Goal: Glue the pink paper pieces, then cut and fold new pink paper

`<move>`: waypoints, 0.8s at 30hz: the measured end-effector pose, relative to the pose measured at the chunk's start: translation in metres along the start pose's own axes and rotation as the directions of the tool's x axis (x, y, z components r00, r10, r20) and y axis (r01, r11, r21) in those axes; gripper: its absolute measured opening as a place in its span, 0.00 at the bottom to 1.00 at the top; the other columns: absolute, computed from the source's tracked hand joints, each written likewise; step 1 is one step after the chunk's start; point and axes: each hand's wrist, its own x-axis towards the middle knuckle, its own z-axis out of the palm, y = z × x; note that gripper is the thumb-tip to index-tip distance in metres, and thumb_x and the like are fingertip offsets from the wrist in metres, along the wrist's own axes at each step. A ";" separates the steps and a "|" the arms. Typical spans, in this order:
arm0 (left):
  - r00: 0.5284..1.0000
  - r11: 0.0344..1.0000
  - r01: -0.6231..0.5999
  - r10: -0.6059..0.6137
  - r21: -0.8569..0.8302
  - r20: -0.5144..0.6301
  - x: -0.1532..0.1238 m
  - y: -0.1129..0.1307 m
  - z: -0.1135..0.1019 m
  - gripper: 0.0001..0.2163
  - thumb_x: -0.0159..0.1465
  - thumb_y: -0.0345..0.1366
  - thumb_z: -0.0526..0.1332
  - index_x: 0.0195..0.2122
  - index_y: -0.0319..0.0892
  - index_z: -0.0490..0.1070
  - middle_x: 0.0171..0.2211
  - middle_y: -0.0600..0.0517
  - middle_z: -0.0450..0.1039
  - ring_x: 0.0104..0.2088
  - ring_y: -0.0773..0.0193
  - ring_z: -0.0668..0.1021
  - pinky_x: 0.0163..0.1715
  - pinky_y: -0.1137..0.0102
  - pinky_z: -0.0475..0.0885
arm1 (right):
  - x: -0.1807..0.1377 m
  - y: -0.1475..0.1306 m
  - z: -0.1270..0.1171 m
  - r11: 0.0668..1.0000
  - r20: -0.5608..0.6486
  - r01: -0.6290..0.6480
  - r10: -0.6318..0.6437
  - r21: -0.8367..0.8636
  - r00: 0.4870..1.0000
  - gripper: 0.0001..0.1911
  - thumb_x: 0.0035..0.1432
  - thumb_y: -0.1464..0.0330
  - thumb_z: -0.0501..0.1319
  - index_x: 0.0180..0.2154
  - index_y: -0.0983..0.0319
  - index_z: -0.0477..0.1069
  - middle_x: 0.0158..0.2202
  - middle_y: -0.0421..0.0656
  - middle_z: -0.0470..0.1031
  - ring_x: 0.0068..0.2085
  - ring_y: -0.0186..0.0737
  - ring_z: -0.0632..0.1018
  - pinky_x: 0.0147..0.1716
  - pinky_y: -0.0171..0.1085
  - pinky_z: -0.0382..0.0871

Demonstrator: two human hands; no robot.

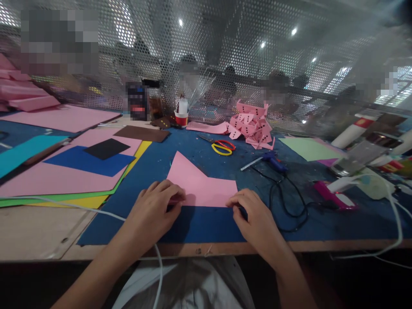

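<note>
A pink sheet of paper [206, 191] with a raised, pointed left corner lies on the blue table mat in front of me. My left hand [157, 204] pinches its lower left part between thumb and fingers. At the lower right corner, my right hand [252, 210] holds the sheet's edge with fingertips and thumb. Beyond the sheet rest scissors [222, 147] with one red and one yellow handle loop. A blue glue gun [273, 162] lies to the right, its black cord looping near my right hand.
Coloured sheets [96, 161] are stacked at the left. Cut pink pieces with black dots [252, 124] are heaped at the back, near a red-and-white cup [181, 118]. A clear jar [367, 152] and a pink power strip [336, 195] stand right. A white cable [80, 205] passes under my left arm.
</note>
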 end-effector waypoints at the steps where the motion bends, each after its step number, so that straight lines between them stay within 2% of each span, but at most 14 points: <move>1: 1.000 1.000 0.002 -0.002 -0.001 0.000 0.000 -0.001 0.000 0.09 0.63 0.32 0.56 0.40 0.48 0.74 0.44 0.53 0.76 0.44 0.53 0.72 0.44 0.59 0.64 | 0.000 0.000 0.000 1.000 -0.001 0.002 -0.002 0.000 1.000 0.14 0.58 0.82 0.56 0.38 0.58 0.72 0.40 0.41 0.73 0.44 0.42 0.73 0.45 0.42 0.66; 17: 0.999 0.999 0.027 -0.028 -0.025 -0.031 -0.007 -0.025 -0.009 0.09 0.64 0.36 0.54 0.37 0.49 0.75 0.39 0.53 0.76 0.41 0.54 0.73 0.41 0.62 0.64 | 0.000 0.004 0.002 1.000 -0.001 0.021 -0.021 -0.001 1.000 0.14 0.58 0.81 0.55 0.38 0.58 0.71 0.40 0.41 0.73 0.43 0.43 0.73 0.43 0.43 0.67; 24: 0.999 1.000 0.014 -0.015 -0.026 -0.047 -0.013 -0.039 -0.012 0.09 0.64 0.35 0.55 0.38 0.49 0.74 0.40 0.53 0.76 0.43 0.53 0.73 0.41 0.62 0.65 | 0.000 0.004 0.002 1.000 0.000 0.021 -0.021 0.000 1.000 0.14 0.58 0.80 0.55 0.38 0.57 0.71 0.40 0.41 0.73 0.44 0.43 0.73 0.43 0.43 0.67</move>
